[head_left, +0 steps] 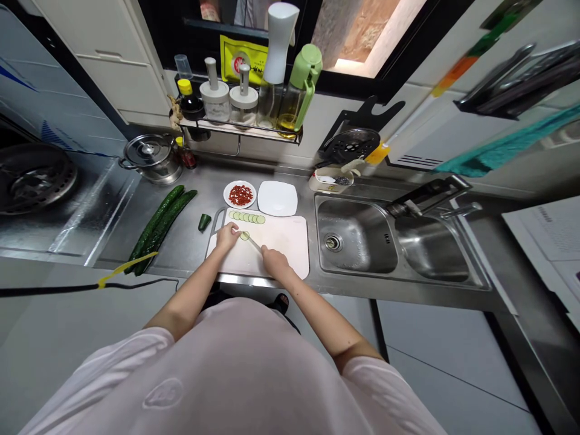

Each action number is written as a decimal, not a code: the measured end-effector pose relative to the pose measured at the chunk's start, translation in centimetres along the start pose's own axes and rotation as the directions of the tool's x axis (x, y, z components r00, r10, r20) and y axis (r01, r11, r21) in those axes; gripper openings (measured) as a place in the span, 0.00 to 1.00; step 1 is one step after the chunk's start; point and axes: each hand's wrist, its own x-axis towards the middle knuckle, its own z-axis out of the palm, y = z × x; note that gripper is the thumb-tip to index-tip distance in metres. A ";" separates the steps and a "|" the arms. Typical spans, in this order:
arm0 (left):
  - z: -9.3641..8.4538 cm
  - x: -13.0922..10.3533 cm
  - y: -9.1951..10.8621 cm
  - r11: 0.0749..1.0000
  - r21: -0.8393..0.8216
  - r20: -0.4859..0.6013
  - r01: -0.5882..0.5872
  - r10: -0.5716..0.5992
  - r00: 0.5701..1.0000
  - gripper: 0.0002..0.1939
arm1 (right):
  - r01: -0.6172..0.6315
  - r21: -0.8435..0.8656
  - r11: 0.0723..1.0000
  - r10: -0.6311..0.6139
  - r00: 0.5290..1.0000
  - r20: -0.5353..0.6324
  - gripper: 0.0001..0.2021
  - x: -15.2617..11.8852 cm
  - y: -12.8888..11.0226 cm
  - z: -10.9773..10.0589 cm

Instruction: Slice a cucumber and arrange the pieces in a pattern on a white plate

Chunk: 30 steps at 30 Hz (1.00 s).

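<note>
Here, knife [254,243] in right hand [274,263], left [227,237] at slice [244,235], lettered packet [256,54]

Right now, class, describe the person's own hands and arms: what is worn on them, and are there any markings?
The left hand and right hand are ungloved, with five-fingered human shapes. The forearms are uncovered, with no watch or bracelet visible. Loose, pale pinkish-white short sleeves match the shirt, which bears a rounded tone-on-tone emblem. Any rings are too small to tell.

Left forearm [196,287], right forearm [319,311] angled inward; left hand [228,236] curled, right hand [274,263] closed firmly.
</note>
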 end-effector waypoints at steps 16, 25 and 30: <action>-0.3 -0.2 0.4 0.999 0.028 0.015 0.018 -0.018 1.000 0.09 | 0.002 0.006 1.000 -0.002 1.000 0.022 0.14 0.0 -0.2 -0.5; -0.4 -0.2 0.4 1.000 0.023 0.015 0.010 -0.010 1.000 0.10 | 0.014 0.018 1.000 -0.015 1.000 0.022 0.15 0.3 -0.1 -0.8; -0.5 -0.3 0.5 0.999 0.032 0.017 0.007 -0.008 1.000 0.10 | 0.018 0.004 1.000 -0.019 0.999 0.040 0.15 0.1 0.0 -1.1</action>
